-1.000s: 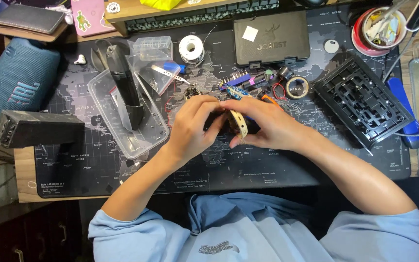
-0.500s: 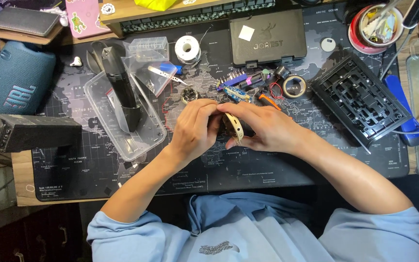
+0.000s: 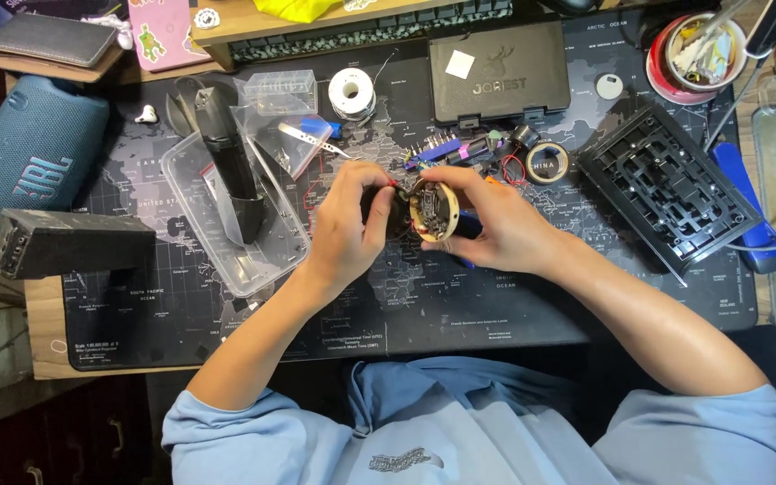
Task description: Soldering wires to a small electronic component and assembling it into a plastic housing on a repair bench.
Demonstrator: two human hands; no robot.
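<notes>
Fingers of the left hand (image 3: 345, 224) curl around the dark left side of a small round device (image 3: 431, 210) held at frame centre above the desk mat (image 3: 496, 305). Right hand (image 3: 496, 224) grips its right edge, with a black grid tray (image 3: 666, 184) farther right.

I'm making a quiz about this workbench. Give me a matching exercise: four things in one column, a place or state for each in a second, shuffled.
Things:
1. round circuit board
2. solder spool
3. blue speaker
4. clear plastic tub

Places or states:
A. lying at the desk's left edge
B. held between the left hand and right hand
C. left of the hands, with a black tool inside
D. on the mat beyond the hands, near a flat black case

Pairs: 1-B, 2-D, 3-A, 4-C
</notes>
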